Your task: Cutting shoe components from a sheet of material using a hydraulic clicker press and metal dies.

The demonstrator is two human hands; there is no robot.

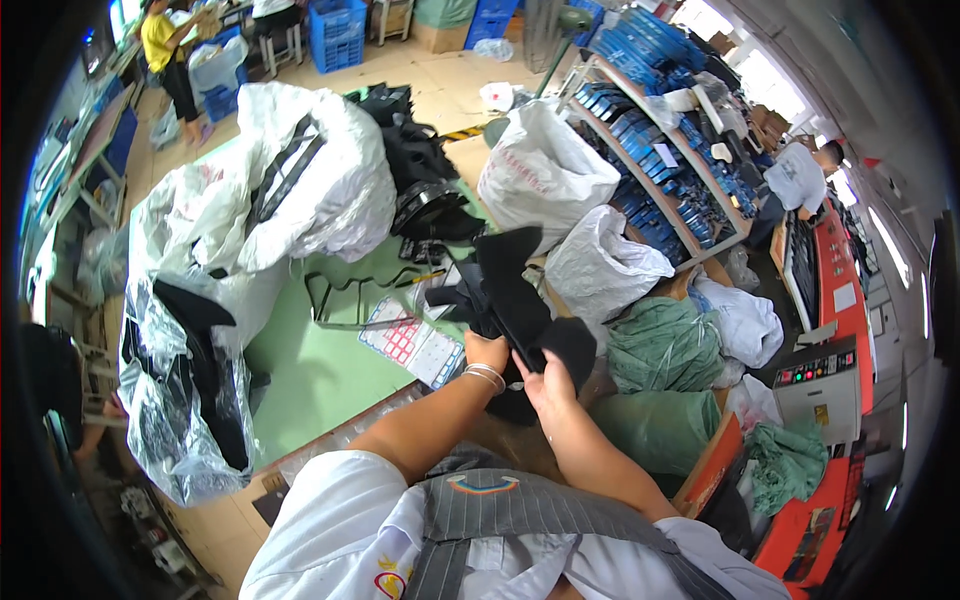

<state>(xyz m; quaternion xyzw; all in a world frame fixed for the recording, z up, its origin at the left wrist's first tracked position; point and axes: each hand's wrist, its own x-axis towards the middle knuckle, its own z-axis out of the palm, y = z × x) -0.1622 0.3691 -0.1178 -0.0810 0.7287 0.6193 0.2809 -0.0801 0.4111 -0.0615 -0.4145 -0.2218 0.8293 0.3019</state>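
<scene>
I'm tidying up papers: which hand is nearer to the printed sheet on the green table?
Left. The left hand is just to the right of the printed sheet; the right hand is farther right, beyond the left one.

Brightly lit fisheye view: an opening (757, 72) at upper right glares white, strip lights (888, 243) gleam at far right, clear plastic (160, 400) glints, black fabric (508, 285) shows little detail, outer edges curve and blur into dark corners
</scene>
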